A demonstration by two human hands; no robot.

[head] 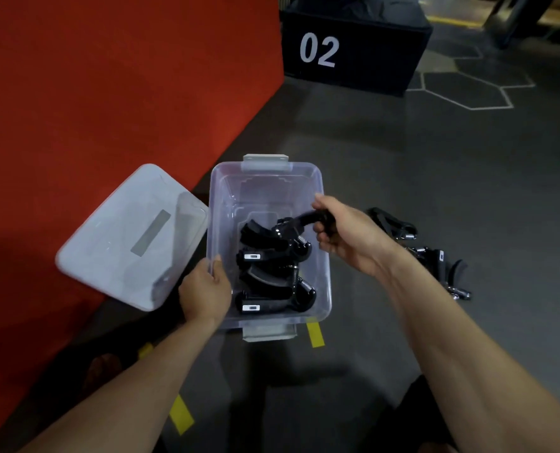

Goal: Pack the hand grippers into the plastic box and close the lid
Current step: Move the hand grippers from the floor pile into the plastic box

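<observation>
A clear plastic box [265, 178] with grey latches stands open on the grey floor. Black hand grippers [265, 289] lie inside it. My right hand [344, 233] grips one handle of another black hand gripper [288, 232] and holds it over the right side of the box. My left hand [205, 292] grips the box's left rim near the front corner. The clear lid [121, 237] lies flat to the left of the box, partly on the red mat. More black hand grippers [432, 253] lie on the floor to the right of the box.
A red mat [108, 93] covers the floor at left. A black box marked 02 [354, 44] stands at the back. Yellow tape strips [314, 335] mark the floor in front of the box. White hexagon lines [468, 89] run across the floor at back right.
</observation>
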